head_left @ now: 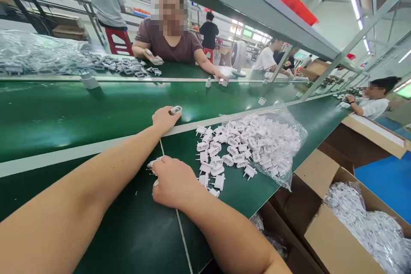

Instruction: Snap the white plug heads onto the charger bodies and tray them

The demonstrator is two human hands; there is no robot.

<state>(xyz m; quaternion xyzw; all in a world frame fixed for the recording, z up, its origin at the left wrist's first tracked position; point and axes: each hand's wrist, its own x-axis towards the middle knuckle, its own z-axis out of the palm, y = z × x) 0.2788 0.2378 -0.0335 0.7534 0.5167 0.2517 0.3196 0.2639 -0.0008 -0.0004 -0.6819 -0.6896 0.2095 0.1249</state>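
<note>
My left hand reaches out to the near edge of the green conveyor belt, fingers closed on a small white plug housing. My right hand rests on the green bench surface nearer to me, closed around a white plug part that peeks out at the fingertips. Just right of it lies a heap of white plug parts, spilling from a clear plastic bag.
An open cardboard box with bagged white parts stands at lower right. Across the belt a seated person handles pieces beside a pile of grey parts. More workers sit further along, near a small fan. A metal frame runs overhead.
</note>
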